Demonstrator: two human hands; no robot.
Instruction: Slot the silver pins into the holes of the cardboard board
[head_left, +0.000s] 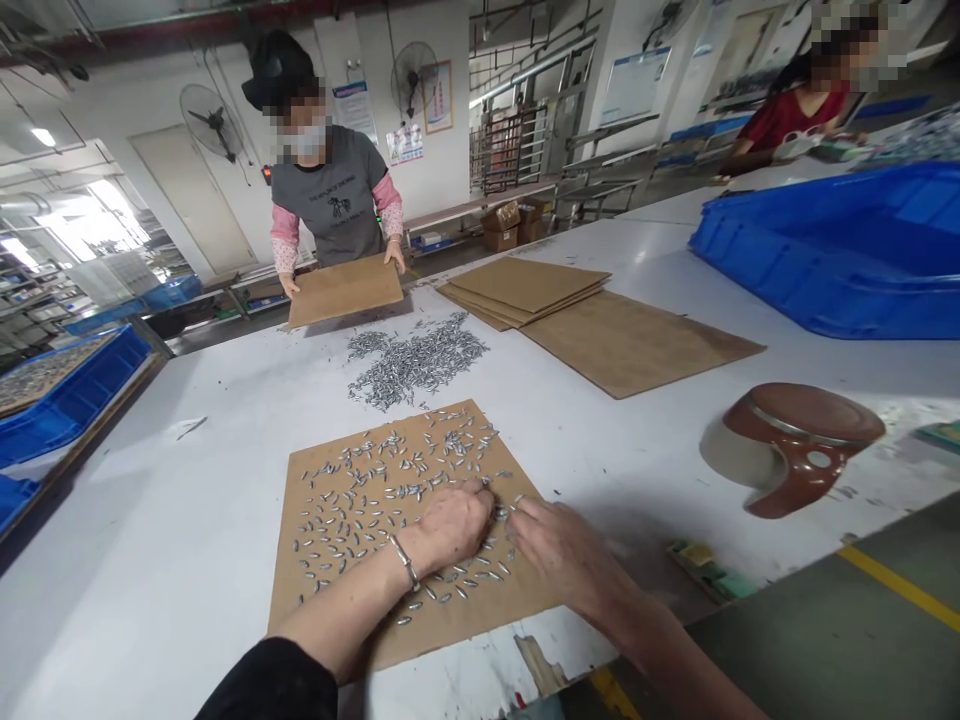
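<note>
A brown cardboard sheet [300, 590] lies on the white table in front of me, with many small silvery spindle-shaped metal pieces [345, 525] spread over it. Over the sheet's right half is my left hand [456, 522], its fingers curled down among the pieces and a bracelet on the wrist. Close beside it, at the sheet's right edge, my right hand [551, 545] has its fingertips pinched together, almost meeting the left. Whatever sits in either set of fingers is hidden or too small to name. Beyond the sheet is a loose heap of the same pieces [420, 360].
Across the table a person holds another cardboard sheet [349, 290]. Stacked sheets [645, 345] lie right of the heap. A blue crate [825, 270] and a brown handled object [806, 430] stand at right. Another blue crate [90, 385] is at left; a second person sits far right.
</note>
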